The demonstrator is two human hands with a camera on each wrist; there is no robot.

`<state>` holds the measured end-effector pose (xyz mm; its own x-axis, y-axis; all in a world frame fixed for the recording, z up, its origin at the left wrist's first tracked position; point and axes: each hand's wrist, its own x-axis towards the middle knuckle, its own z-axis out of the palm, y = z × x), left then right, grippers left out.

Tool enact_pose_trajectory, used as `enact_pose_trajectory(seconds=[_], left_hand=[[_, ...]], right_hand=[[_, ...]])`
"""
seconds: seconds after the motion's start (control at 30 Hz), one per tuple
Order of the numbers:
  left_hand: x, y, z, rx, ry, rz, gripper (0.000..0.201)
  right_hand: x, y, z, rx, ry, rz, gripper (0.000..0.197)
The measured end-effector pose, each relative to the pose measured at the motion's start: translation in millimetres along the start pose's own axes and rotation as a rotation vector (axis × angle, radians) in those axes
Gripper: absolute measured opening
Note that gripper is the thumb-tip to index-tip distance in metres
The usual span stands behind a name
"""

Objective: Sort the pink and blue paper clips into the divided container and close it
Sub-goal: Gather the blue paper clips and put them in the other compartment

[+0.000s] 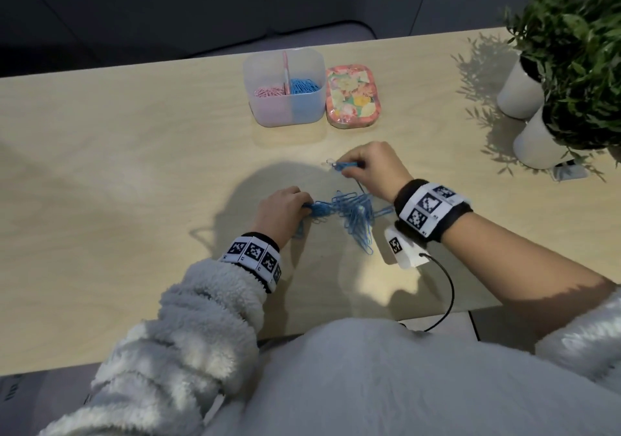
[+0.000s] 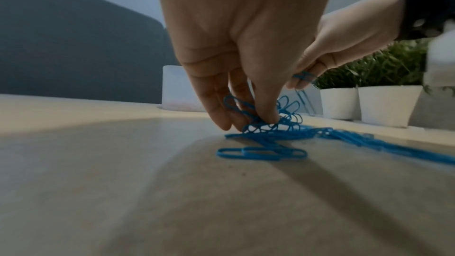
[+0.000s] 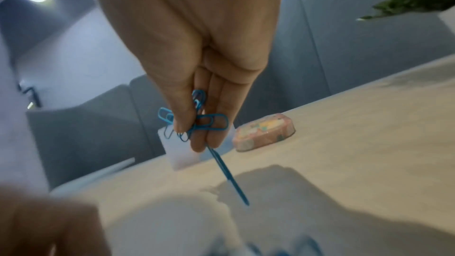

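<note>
A loose heap of blue paper clips [image 1: 353, 214] [image 2: 265, 139] lies on the wooden table near me. My left hand [image 1: 285, 207] [image 2: 246, 116] pinches a bunch of blue clips at the heap's left end, fingertips down on the table. My right hand [image 1: 366, 167] [image 3: 197, 124] is raised just beyond the heap and grips several blue clips [image 3: 197, 120], one dangling below. The clear divided container [image 1: 285, 106] [image 3: 177, 153] stands open at the far side, pink clips [image 1: 268, 92] left of its divider, blue clips [image 1: 304, 85] right.
A floral lid [image 1: 351, 94] [image 3: 264, 133] lies flat just right of the container. Two white pots with green plants [image 1: 537, 140] [image 2: 384, 104] stand at the table's right end. A small white card with a marker [image 1: 400, 247] and a black cable lie near my right wrist.
</note>
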<state>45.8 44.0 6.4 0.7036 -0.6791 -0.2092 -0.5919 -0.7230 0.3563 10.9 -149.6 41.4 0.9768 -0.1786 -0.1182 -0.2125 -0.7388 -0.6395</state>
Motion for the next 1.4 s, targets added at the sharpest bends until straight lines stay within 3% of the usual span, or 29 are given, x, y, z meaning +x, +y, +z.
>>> enact_pose_trajectory(seconds=[0.13,0.23,0.33,0.4,0.5,0.57,0.6,0.63,0.7,0.8,0.9,1.03,1.17,1.3,1.4], left_hand=[[-2,-1,-3,-0.107,0.028,-0.03,0.022],[-3,-3,-4,-0.186,0.044,-0.033,0.021],[-2,-8,-11,-0.262,0.089,-0.046,0.019],[-1,-12,-18,-0.278,0.12,-0.053,0.019],[4,-19,-30,-0.296,0.161,-0.05,0.019],[11,-21,-41,-0.309,0.183,-0.058,0.019],[16,-22,-47,-0.306,0.192,-0.062,0.019],[23,-22,-53,-0.296,0.2,-0.059,0.019],[39,-20,-68,-0.28,0.213,-0.051,0.019],[69,-12,-91,-0.292,0.244,-0.021,0.017],[106,-2,-112,-0.291,0.283,-0.033,0.019],[156,3,-125,-0.124,0.217,-0.104,0.025],[184,4,-119,0.093,0.09,-0.129,0.026],[187,8,-109,0.253,0.094,-0.085,0.021],[180,8,-110,0.216,0.12,-0.04,0.026]], right_hand=[[50,-18,-22,0.316,0.088,0.139,0.019],[97,-33,-31,0.414,0.136,0.223,0.007],[136,-49,-37,0.479,0.158,0.27,0.024],[156,-59,-37,0.523,0.169,0.293,0.024],[180,-65,-29,0.494,0.2,0.368,0.022],[187,-66,-25,0.329,0.15,0.372,0.006],[188,-64,-25,0.233,0.11,0.354,0.011],[187,-64,-26,0.161,0.055,0.342,0.024],[182,-65,-31,0.156,0.004,0.318,0.031],[170,-57,-37,0.295,0.127,0.263,0.026],[137,-38,-40,0.501,0.254,0.234,0.035],[75,2,-29,0.594,0.26,0.294,0.039],[26,44,-13,0.397,0.214,0.368,0.039],[-8,62,-2,0.19,0.108,0.407,0.029],[-16,67,3,0.111,0.078,0.408,0.029]])
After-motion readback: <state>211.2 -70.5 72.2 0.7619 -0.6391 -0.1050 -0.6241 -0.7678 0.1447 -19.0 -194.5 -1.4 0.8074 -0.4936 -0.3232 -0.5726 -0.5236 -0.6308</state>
